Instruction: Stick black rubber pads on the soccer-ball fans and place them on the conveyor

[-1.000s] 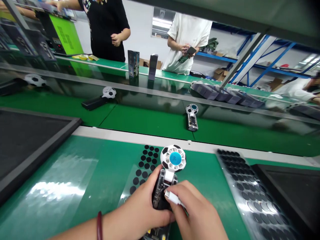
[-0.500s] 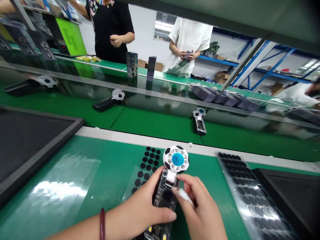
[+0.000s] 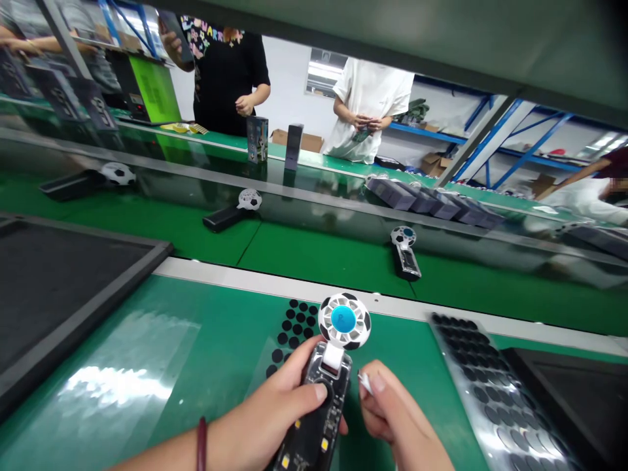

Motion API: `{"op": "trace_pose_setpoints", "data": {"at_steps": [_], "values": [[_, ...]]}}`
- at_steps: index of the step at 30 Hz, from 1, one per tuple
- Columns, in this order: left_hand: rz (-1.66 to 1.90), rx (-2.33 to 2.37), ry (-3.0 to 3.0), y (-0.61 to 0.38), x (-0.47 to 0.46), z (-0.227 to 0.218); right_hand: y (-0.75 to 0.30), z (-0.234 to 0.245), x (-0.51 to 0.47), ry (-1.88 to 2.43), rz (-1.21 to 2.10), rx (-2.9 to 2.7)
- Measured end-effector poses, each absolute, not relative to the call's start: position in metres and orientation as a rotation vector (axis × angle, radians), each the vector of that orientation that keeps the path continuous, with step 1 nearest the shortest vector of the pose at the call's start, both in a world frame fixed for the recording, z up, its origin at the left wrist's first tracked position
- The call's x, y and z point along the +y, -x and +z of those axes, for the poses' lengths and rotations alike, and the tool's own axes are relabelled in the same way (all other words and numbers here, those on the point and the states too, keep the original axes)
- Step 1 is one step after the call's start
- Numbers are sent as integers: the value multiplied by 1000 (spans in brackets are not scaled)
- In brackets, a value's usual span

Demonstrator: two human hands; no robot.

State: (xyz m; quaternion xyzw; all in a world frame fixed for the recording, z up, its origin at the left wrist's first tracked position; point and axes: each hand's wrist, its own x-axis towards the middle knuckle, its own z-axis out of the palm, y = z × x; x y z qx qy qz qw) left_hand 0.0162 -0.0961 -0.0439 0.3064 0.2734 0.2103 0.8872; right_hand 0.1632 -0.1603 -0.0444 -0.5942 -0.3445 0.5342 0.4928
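My left hand (image 3: 275,412) is wrapped round a handheld fan (image 3: 330,373) with a clear dark body and a round football-patterned head with a blue centre. Its thumb presses on the body's front. My right hand (image 3: 392,418) sits just right of the fan, fingers pinched on a small white piece (image 3: 364,381) that I cannot name. Both hands hover low over the green bench (image 3: 196,340). A sheet of round black stickers (image 3: 292,324) lies under and behind my left hand.
A second sheet of black dots (image 3: 483,379) lies at the right beside a dark tray (image 3: 574,386); another dark tray (image 3: 59,288) is at the left. Fans (image 3: 230,210) (image 3: 406,248) ride the green conveyor behind. Two people stand across the line near upright boxes (image 3: 258,139).
My right hand has pulled away from the fan body to the right, keeping the small white piece. My left thumb has moved onto the fan's front. The conveyor fans have shifted right.
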Motion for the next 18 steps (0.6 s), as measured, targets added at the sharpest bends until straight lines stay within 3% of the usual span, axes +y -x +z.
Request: {"op": "trace_pose_setpoints", "data": {"at_steps": [11,18], "values": [[483,574,-676,-14,-90,-32,-160,-31,-160,1534,1067,-1422],[501,584,-712,-12,-87,-37,-160,-39,-161,1613,1006,-1500]]}}
